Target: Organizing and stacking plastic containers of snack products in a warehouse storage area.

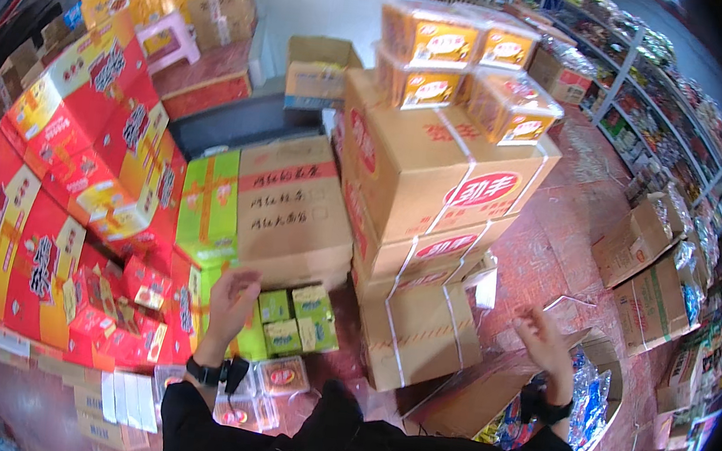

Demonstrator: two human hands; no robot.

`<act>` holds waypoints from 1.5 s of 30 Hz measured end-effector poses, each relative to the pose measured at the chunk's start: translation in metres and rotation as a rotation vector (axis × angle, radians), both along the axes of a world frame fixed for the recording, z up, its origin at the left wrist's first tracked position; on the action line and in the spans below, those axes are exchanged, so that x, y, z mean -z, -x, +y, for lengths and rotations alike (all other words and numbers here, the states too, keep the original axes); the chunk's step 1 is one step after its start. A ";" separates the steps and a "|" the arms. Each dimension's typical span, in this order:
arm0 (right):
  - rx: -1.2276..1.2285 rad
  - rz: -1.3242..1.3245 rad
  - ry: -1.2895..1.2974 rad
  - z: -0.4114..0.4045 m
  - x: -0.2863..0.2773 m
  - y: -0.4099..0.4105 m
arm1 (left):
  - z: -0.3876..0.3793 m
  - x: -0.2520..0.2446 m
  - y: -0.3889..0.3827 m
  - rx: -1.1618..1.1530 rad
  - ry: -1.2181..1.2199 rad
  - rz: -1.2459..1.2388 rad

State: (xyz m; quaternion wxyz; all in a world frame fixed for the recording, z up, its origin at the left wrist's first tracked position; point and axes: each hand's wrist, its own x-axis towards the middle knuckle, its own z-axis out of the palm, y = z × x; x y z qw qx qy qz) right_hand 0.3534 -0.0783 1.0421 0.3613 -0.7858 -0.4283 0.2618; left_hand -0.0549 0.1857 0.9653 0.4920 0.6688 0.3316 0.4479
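Observation:
My left hand [234, 298] is raised, fingers loosely curled and empty, above a green carton and beside small green boxes [298, 322]. My right hand [539, 336] hangs apart from it, fingers spread and empty, above an open carton of blue and yellow packets [588, 402]. Between the hands stands a stack of strapped brown cartons [441, 194]. Clear plastic tubs with orange labels [430, 43] sit on top of the stack. Left of the stack lies a flat brown carton with handwriting [289, 207], next to a green carton [209, 201]. Clear food tubs [282, 375] lie below the small green boxes.
Red and yellow cartons [54, 224] are piled at the left, with small red boxes [147, 285] among them. A pink plastic stool [172, 40] and an open box [321, 80] stand farther back. Open cartons [653, 302] and stocked shelves [662, 99] line the right side.

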 end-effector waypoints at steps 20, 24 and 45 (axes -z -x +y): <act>0.273 0.341 -0.540 0.466 -0.171 -0.175 | 0.326 -0.234 -0.337 0.539 0.448 -0.153; 0.384 0.440 -0.592 0.511 -0.153 -0.157 | 0.356 -0.201 -0.366 0.693 0.327 -0.353; -0.043 1.098 -0.591 0.153 -0.040 0.098 | -0.038 -0.096 -0.057 0.508 0.207 -0.273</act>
